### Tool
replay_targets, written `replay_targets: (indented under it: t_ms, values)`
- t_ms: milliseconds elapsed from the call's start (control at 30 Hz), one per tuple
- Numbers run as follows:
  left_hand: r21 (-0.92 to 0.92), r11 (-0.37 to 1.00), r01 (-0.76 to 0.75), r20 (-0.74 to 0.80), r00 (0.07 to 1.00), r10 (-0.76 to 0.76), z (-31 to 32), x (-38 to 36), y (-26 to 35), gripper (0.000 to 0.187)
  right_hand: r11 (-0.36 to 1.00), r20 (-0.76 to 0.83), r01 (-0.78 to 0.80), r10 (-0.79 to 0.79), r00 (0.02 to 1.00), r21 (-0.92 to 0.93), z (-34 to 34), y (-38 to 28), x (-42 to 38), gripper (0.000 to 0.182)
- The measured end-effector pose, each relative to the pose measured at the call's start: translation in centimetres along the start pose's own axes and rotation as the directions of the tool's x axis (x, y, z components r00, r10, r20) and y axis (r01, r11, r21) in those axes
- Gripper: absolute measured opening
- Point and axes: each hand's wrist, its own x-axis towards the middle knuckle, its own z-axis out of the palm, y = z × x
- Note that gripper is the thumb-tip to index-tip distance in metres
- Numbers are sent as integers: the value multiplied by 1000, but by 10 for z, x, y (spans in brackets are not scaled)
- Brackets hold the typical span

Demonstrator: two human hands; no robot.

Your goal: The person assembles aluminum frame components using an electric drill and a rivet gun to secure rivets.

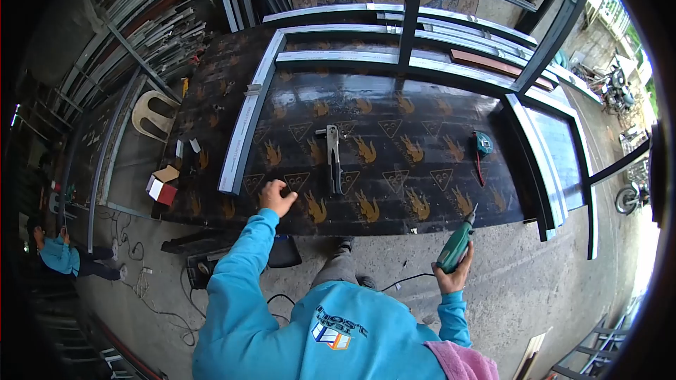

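Observation:
My right hand (456,271) is wrapped round a green corded drill (456,248) just off the table's front edge, its bit pointing up toward the tabletop. My left hand (279,198) is over the table's front edge with fingers curled and thumb close to them; whatever is in them, if anything, is too small to make out. Just beyond it ends a long metal profile (244,127) with a whitish protective film. A hand riveter (334,162) with a silver head lies on the dark, printed tabletop (436,200). To the right lies a green tape measure (484,142) with a red strap (481,170).
Filmed profiles (338,57) frame the table's back; others (539,162) run down its right side. Dark uprights (411,21) rise there. A small open box (162,184) sits at left. Cables (165,317) cross the floor. Another person (60,255) is at far left.

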Motion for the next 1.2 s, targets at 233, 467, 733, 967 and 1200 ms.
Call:
replay_targets:
  t_ms: [233,467,733,967,1200]
  values:
    - [440,831,340,-170,940,-294,-66,114,-112,91,945,-48,39,-57,997,-324,122,-53,134,105]
    - [270,913,306,-28,950,-310,-79,147,-164,96,865,79,-78,135,988,-495,189,-59,156,112]
    - [197,934,297,-74,955,-287,-73,187,-228,87,817,162,15,96,982,-577,191,-39,144,110]
    - [267,959,93,-215,976,-35,-68,213,-165,72,847,233,105,23,972,-521,163,-36,152,106]
    - [-143,958,-249,160,949,271,-8,246,-23,47,911,127,104,-58,990,-400,91,-28,207,89]
